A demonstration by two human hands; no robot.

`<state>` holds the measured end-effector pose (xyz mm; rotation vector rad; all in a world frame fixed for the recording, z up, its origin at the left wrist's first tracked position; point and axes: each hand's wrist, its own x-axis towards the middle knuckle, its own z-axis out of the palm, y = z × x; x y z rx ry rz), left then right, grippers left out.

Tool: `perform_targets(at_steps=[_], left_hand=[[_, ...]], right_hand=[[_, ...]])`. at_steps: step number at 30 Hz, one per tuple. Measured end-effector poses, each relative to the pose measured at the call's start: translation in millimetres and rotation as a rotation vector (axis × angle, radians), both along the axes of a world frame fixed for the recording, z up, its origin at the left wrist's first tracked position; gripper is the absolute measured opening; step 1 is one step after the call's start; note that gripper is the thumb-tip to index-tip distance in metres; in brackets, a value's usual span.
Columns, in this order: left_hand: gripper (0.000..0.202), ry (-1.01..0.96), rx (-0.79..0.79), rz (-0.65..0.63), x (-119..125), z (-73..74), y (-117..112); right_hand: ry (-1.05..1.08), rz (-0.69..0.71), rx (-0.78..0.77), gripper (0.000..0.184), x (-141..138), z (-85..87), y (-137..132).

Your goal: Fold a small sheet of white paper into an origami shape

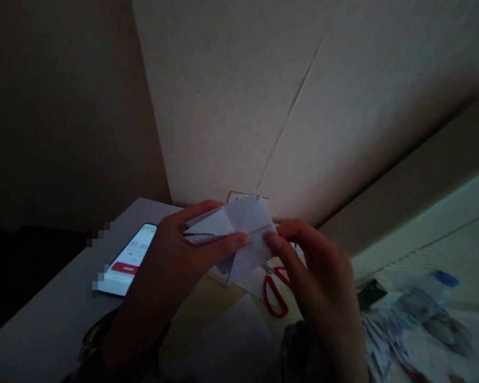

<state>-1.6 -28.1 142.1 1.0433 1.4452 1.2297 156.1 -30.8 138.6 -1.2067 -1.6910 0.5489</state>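
A white, partly folded sheet of paper [245, 229] is held up in front of me above the table. My left hand [175, 260] grips its left side, thumb across the front and fingers behind. My right hand [315, 276] pinches the right edge between thumb and forefinger. Several creases run across the paper. Both hands are closed on it.
A phone [130, 260] with a lit timer screen lies on the grey table [56, 314] at the left. Red-handled scissors [274, 290] rest below the paper on loose white sheets [231, 340]. A heap of papers and a plastic bottle [435, 287] sit at the right. A wall rises behind.
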Motion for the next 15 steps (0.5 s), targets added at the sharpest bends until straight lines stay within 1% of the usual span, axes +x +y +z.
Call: perform_targets(at_steps=[2, 4, 6, 9, 12, 15], left_hand=[[0.042, -0.019, 0.007, -0.037, -1, -2.6, 2], [0.042, -0.041, 0.025, -0.139, -6, -6.3, 5], [0.036, -0.055, 0.027, -0.294, -13, -9.8, 9], [0.025, -0.047, 0.044, -0.424, -22, -11.9, 14], [0.006, 0.022, 0.037, -0.466, -22, -9.5, 13], [0.012, 0.053, 0.082, -0.384, -13, -5.7, 9]], right_hand=[[-0.026, -0.034, 0.031, 0.018, 2, -0.4, 1], [-0.069, -0.063, 0.063, 0.017, 6, -1.0, 3], [-0.128, -0.076, 0.088, 0.016, 9, -1.3, 5], [-0.228, -0.021, 0.106, 0.018, 11, -1.2, 6], [-0.29, 0.068, 0.097, 0.021, 10, -0.1, 5], [-0.292, 0.124, 0.092, 0.022, 8, 1.7, 5]])
